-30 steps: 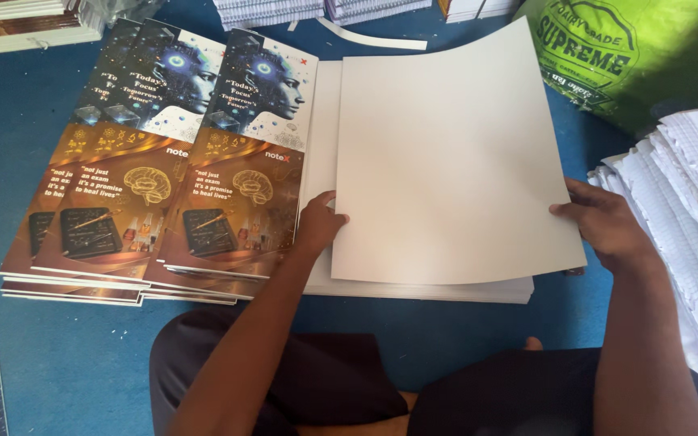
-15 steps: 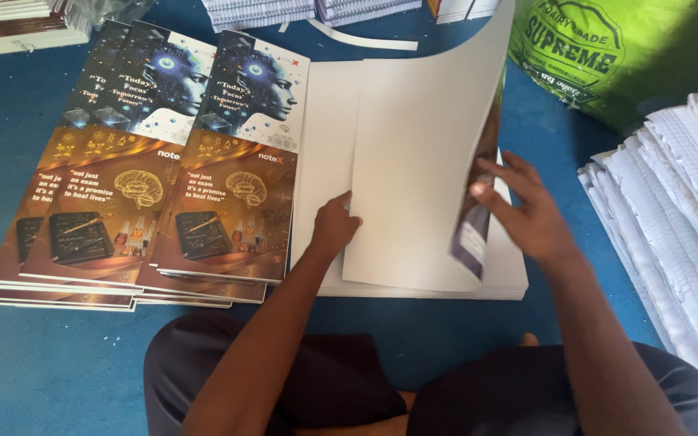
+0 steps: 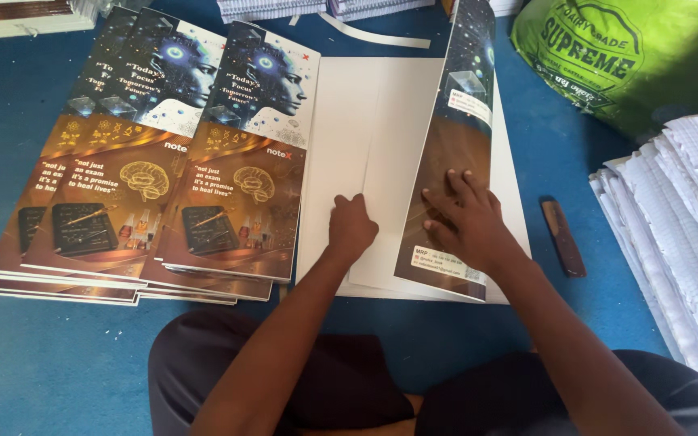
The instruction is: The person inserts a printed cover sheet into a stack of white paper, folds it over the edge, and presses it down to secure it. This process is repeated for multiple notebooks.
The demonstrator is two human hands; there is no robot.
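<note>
My left hand (image 3: 352,228) is curled into a loose fist, knuckles pressing the white inner face of the cover sheet (image 3: 397,161) on the stack of white sheets (image 3: 329,145). My right hand (image 3: 466,222) lies flat, fingers spread wide, on the sheet's printed flap, which is folded over and tilts up along its far edge; that flap is brown and dark blue with small white label patches. Left of the sheets, touching them, sit fanned printed covers (image 3: 155,169) with blue heads above golden brains. A green sack (image 3: 632,56) lies far right, paper bundles (image 3: 680,218) on the right, a small brown stick (image 3: 563,238) just beside the sheets.
</note>
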